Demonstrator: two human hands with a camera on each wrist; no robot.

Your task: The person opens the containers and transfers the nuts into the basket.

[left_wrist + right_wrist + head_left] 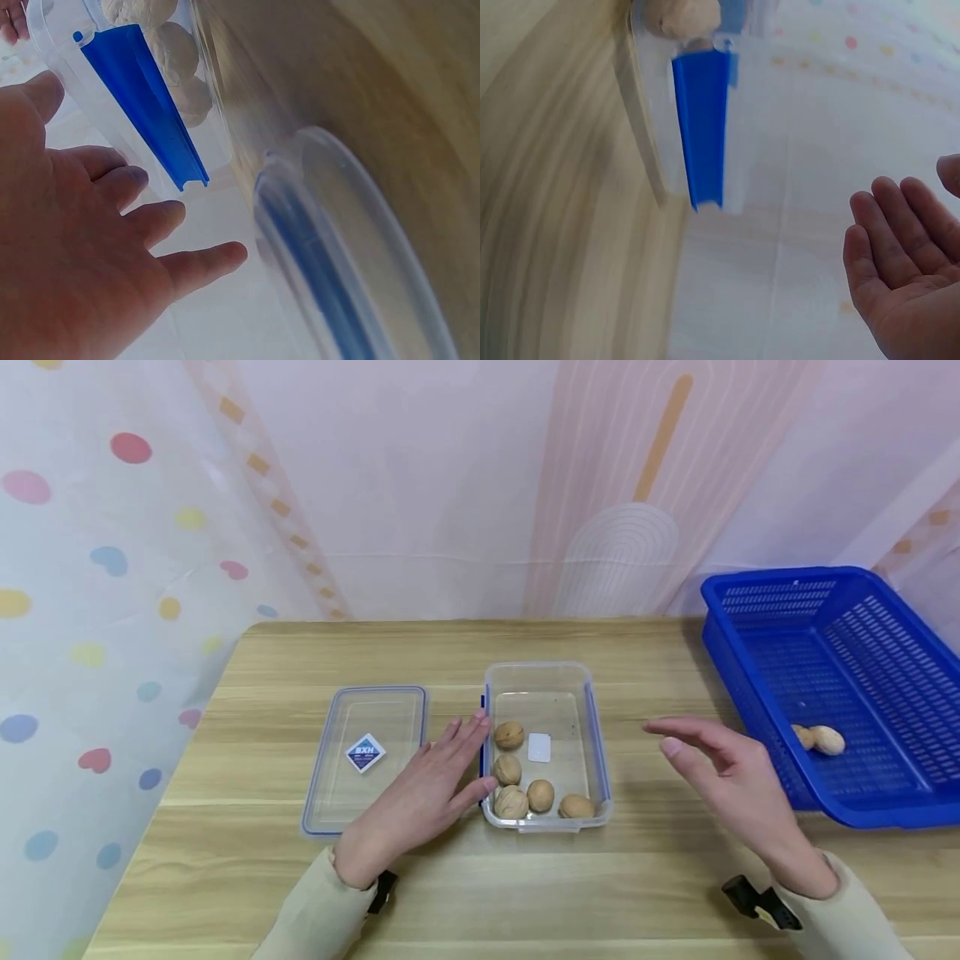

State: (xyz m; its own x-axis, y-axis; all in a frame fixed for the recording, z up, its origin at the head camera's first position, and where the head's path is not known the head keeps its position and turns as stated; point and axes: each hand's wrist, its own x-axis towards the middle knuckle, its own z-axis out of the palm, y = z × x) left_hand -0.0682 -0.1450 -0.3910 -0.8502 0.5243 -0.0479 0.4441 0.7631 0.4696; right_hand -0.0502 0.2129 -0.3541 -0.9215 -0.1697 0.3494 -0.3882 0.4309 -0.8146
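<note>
A clear plastic food container [572,714] with blue side clips stands without its lid on the table. Several walnuts [541,795] lie inside, along its left and near sides. My left hand [423,785] is at the container's left rim, fingers extended and holding nothing; whether the fingertips touch the rim is unclear. In the left wrist view, a blue clip [146,101] hangs beside these fingers. My right hand [738,785] hovers between container and basket, its fingers loosely bent around nothing. The right wrist view shows its palm [911,307] bare, apart from the other blue clip [703,127].
The clear lid [322,777] with a blue seal lies flat left of the container, partly behind my left hand. At the right stands a blue plastic basket [780,647] with two tan, nut-like pieces [828,741] in it. A patterned cloth [435,485] hangs behind the wooden table [465,902].
</note>
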